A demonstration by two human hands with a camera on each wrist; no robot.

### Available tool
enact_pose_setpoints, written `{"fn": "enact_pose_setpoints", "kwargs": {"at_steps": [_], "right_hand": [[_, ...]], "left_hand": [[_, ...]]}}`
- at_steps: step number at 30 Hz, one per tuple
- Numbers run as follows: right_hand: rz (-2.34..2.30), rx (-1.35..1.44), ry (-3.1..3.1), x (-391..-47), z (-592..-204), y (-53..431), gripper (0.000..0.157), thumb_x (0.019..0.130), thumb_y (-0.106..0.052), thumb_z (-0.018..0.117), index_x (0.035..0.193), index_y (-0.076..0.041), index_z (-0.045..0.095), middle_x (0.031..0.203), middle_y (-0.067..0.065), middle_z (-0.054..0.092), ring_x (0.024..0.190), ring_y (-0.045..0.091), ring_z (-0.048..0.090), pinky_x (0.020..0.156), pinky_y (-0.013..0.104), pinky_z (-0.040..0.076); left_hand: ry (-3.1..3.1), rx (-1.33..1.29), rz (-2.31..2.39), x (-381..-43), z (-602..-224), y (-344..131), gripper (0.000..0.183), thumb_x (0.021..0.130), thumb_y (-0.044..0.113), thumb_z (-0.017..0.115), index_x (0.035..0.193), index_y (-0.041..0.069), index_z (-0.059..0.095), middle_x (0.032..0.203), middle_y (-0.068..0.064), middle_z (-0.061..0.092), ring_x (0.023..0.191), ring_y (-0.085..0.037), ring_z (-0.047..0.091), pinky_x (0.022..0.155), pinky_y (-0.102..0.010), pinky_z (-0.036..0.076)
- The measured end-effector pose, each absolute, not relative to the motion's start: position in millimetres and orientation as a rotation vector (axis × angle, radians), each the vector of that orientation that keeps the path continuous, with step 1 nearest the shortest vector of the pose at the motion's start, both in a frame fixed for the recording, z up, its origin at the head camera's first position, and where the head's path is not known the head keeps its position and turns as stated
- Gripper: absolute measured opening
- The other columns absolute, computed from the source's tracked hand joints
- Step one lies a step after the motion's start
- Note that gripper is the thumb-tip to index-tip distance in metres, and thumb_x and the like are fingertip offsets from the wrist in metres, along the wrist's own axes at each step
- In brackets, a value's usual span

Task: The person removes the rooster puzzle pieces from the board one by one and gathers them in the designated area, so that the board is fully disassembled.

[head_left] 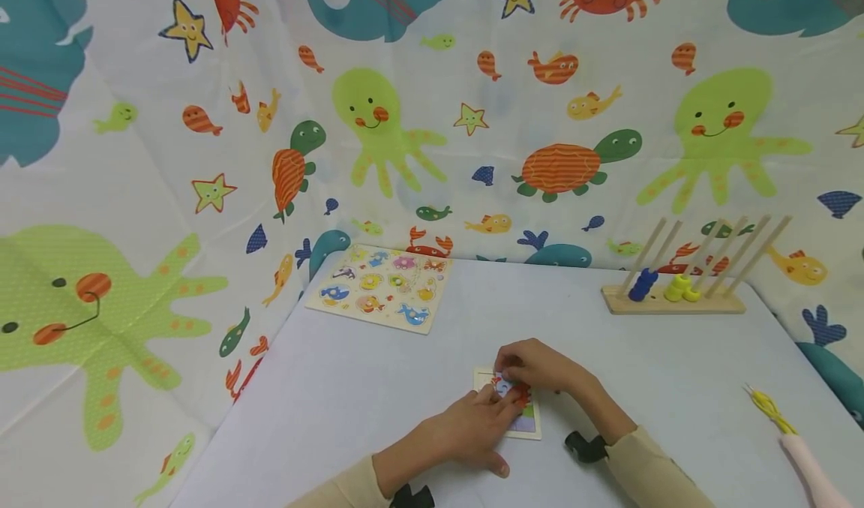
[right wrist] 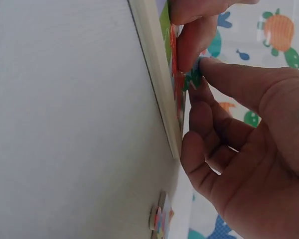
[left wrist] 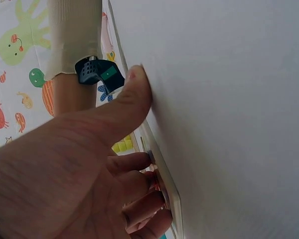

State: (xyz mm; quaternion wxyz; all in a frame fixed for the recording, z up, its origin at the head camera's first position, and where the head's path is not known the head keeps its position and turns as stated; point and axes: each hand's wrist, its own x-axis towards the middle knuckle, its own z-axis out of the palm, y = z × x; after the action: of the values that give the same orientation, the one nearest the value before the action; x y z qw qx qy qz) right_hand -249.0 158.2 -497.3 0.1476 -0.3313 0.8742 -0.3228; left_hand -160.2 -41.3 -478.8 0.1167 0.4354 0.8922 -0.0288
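A small wooden-framed jigsaw puzzle [head_left: 532, 427] lies on the white table, with red, green and purple parts showing. My left hand [head_left: 472, 429] rests its extended fingers on the picture, thumb held out to the side. In the left wrist view, the left fingertips [left wrist: 162, 219] touch the puzzle over its frame edge. At the far part of the puzzle, my right hand [head_left: 540, 365] pinches a blue and green puzzle piece [right wrist: 193, 75] between thumb and finger. The piece is largely covered by the fingers, and both hands hide much of the picture.
A peg puzzle board [head_left: 378, 287] lies at the back left. At the back right stands a wooden rod stacker [head_left: 675, 305] with blue and yellow pieces. A pink-handled tool with a yellow cord [head_left: 803, 452] lies at right. A patterned cloth [head_left: 405, 118] hangs behind the table.
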Motion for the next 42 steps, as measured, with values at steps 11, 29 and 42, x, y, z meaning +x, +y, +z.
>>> {"fn": "enact_pose_setpoints", "kwargs": {"at_steps": [11,29,42], "right_hand": [[-0.959,-0.972,2.470,-249.2,-494.4,163.5,0.018,0.095,-0.009,0.064,0.099,-0.026,0.070,0.088,-0.013,0.064,0.080,0.011,0.058,0.073,0.029,0.050],[-1.041,-0.869,2.486,-248.4,-476.0,237.8,0.011,0.096,-0.012,0.063,0.100,-0.019,0.069,0.089,-0.007,0.065,0.084,0.015,0.058,0.073,0.030,0.051],[-0.989,-0.768,2.456,-240.7,-484.3,291.3,0.008,0.094,-0.011,0.065,0.096,-0.016,0.071,0.088,-0.006,0.066,0.083,0.014,0.055,0.073,0.029,0.048]], "left_hand": [[2.606,1.252,-0.059,-161.4,-480.3,-41.0,0.096,0.077,0.068,0.068,0.152,0.019,0.035,0.160,0.007,0.026,0.128,-0.012,0.033,0.101,-0.038,0.040],[2.613,1.241,-0.036,-163.0,-484.3,-39.8,0.095,0.075,0.067,0.070,0.151,0.020,0.037,0.157,0.007,0.031,0.118,-0.011,0.038,0.094,-0.028,0.038],[2.623,1.230,-0.046,-161.1,-484.2,-38.8,0.098,0.075,0.067,0.071,0.153,0.021,0.034,0.158,0.008,0.029,0.120,-0.011,0.035,0.094,-0.026,0.036]]}}
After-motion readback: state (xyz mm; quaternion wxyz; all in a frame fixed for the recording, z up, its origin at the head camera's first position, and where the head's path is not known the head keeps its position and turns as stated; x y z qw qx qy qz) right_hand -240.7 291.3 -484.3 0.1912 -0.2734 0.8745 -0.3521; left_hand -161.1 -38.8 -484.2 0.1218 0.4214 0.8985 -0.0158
